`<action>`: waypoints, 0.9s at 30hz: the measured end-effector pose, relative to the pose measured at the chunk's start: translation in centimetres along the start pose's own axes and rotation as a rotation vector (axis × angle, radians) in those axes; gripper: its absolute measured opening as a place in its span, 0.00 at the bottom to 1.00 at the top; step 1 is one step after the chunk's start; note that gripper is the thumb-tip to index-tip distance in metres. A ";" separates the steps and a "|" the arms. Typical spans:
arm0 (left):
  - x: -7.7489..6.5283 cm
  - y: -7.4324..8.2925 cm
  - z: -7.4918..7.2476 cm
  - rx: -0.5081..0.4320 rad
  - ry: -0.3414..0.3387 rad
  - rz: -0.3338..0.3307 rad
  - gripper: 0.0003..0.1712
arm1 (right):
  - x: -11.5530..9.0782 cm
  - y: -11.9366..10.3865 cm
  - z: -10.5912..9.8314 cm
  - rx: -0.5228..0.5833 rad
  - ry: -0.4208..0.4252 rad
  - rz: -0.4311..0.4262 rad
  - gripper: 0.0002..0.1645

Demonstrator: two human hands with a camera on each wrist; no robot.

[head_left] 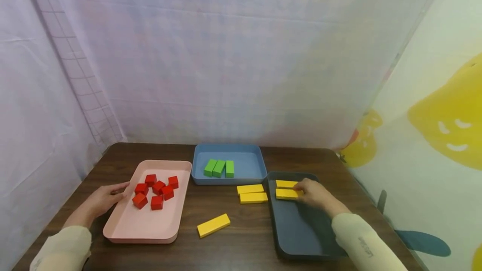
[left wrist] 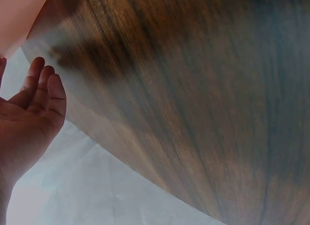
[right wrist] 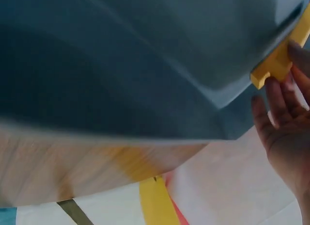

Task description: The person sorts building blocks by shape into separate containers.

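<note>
My right hand [head_left: 318, 195] is over the far part of a dark grey tray [head_left: 301, 233]. It pinches the right end of a yellow block [head_left: 287, 194]; another yellow block [head_left: 285, 184] lies just behind that one in the tray. The right wrist view shows thumb and fingers around yellow wood [right wrist: 278, 70]. On the left, my left hand [head_left: 103, 200] rests by the left rim of a pink tray [head_left: 139, 229], its fingertips at the edge. Loosely extended fingers of that hand [left wrist: 36, 113] appear in the left wrist view. Several red cubes [head_left: 157, 203] lie scattered in the pink tray.
A blue tray [head_left: 246, 164] with three green blocks [head_left: 219, 168] stands at the back centre. Two yellow blocks [head_left: 253, 198] lie on the brown table [head_left: 233, 250] beside the grey tray. A single yellow block [head_left: 213, 225] lies nearer the front. White curtains surround the table.
</note>
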State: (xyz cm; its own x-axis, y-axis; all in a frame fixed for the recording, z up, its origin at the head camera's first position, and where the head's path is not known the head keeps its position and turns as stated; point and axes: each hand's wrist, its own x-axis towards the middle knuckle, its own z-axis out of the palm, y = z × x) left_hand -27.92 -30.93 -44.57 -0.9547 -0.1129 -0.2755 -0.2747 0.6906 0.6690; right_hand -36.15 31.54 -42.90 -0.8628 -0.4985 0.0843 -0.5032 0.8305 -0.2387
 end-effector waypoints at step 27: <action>-0.1 -0.1 -0.1 0.046 0.003 0.038 0.34 | 3.4 -12.0 -0.4 0.187 -0.047 -0.135 0.24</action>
State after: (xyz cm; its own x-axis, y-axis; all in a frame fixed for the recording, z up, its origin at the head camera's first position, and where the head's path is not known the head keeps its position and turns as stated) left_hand -27.82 -31.05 -44.51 -0.9647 -0.0883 -0.2482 -0.2329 0.7266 0.6465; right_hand -33.06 20.03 -39.38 -0.7827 -0.6168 0.0833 -0.5924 0.6972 -0.4037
